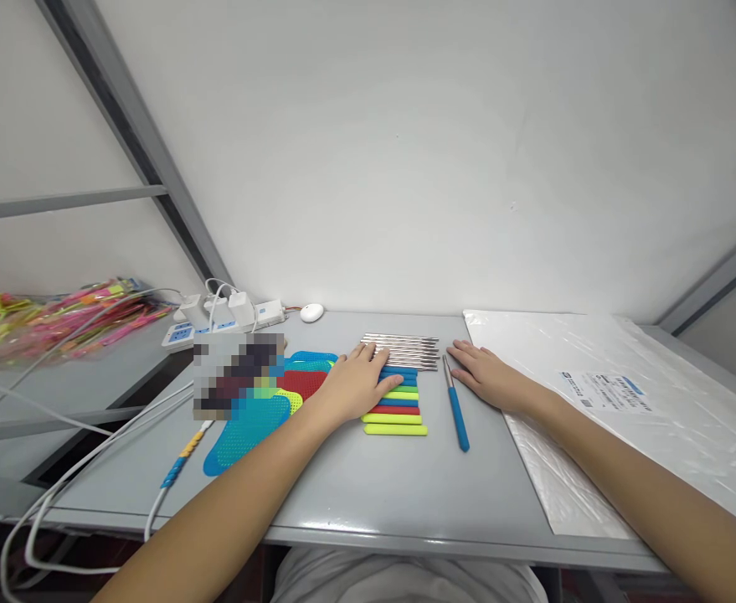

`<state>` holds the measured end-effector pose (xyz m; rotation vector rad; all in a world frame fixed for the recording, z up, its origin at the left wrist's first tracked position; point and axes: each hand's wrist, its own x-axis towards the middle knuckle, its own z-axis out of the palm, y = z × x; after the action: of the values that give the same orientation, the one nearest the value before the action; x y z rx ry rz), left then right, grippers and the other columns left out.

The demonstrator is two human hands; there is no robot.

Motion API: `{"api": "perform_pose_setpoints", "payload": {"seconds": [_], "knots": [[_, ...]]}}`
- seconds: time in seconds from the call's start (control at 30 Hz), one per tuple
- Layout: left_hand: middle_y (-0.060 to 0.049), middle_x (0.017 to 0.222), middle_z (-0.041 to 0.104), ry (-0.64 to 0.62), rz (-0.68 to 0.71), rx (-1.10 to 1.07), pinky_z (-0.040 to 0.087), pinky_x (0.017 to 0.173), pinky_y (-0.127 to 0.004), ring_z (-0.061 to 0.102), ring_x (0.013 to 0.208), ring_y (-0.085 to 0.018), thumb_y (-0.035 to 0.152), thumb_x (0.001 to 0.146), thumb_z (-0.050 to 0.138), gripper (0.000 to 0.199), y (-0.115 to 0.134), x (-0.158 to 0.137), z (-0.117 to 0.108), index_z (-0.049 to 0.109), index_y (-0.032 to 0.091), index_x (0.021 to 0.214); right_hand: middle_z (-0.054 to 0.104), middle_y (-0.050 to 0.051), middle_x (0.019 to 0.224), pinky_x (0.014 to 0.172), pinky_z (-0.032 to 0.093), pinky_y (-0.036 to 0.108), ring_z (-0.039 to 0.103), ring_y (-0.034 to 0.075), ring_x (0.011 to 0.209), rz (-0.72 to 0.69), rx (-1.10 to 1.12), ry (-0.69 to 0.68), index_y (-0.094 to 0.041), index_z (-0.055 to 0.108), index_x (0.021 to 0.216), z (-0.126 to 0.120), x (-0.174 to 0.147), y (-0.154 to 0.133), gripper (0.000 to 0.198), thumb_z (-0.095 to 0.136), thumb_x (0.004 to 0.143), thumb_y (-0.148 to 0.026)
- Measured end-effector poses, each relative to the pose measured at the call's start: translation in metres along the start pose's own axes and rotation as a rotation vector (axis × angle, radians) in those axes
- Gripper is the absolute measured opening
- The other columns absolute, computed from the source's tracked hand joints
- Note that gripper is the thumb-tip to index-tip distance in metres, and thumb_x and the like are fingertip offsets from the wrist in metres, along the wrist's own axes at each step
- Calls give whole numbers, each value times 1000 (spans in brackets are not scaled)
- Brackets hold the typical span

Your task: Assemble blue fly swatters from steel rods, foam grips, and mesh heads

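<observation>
My left hand [358,381] lies flat with its fingers apart, over the left ends of a row of thin metal rods [409,352] and coloured handles. Those handles, blue, green, red and a yellow one [396,430], lie side by side below the rods. My right hand [484,375] rests on the table, fingers stretched out and nothing in them. Just left of it lies a tool with a blue handle [459,419] and a thin metal shaft. Perforated plastic pieces, one blue [251,431] and one red [303,383], overlap left of my left hand.
A white plastic-wrapped package [594,352] covers the table's right side. At the back left are a power strip [179,337] with chargers and a white mouse-like object [311,312]. White cables [34,528] hang at the left, near bagged colourful items [91,318]. A blurred patch hides something.
</observation>
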<state>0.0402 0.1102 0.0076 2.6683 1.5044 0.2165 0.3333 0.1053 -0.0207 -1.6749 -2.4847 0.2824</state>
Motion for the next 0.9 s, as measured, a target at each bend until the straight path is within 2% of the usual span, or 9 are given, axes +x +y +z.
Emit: {"api": "perform_pose_setpoints", "payload": {"seconds": [0.4,0.57,0.73,0.83,0.9], "knots": [[-14,146,42,18,6,-22,38,100,-54,36,135,-34,68,91,25,65,-1,0,1,44,25,137,26,9,157,117,18,45,19,24,145,1,-4,-3,-19,30,150,0,0,0,72,15,95,-62],[-14,146,43,101,41,-30,37,102,-52,37,136,-32,60,94,30,58,1,-1,-4,45,23,136,27,9,157,117,19,45,20,24,145,-5,-7,1,-19,30,150,1,1,1,71,15,95,-62],[-8,141,50,230,255,-104,36,107,-43,44,130,-24,47,98,35,45,22,-7,-26,50,23,133,29,11,155,116,21,46,24,26,143,-10,-11,24,-18,34,148,2,1,1,70,17,96,-61],[-5,132,58,219,368,-150,41,104,-39,50,124,-21,41,98,39,37,33,-20,-45,55,24,127,31,11,155,115,23,46,26,27,143,-18,-16,34,-18,36,147,3,2,1,69,18,96,-60],[-4,130,60,214,361,-168,42,103,-38,52,122,-21,41,98,41,36,30,-34,-56,56,25,126,32,11,154,115,24,45,26,27,142,-19,-24,37,-18,36,147,3,2,2,69,19,95,-60]]}}
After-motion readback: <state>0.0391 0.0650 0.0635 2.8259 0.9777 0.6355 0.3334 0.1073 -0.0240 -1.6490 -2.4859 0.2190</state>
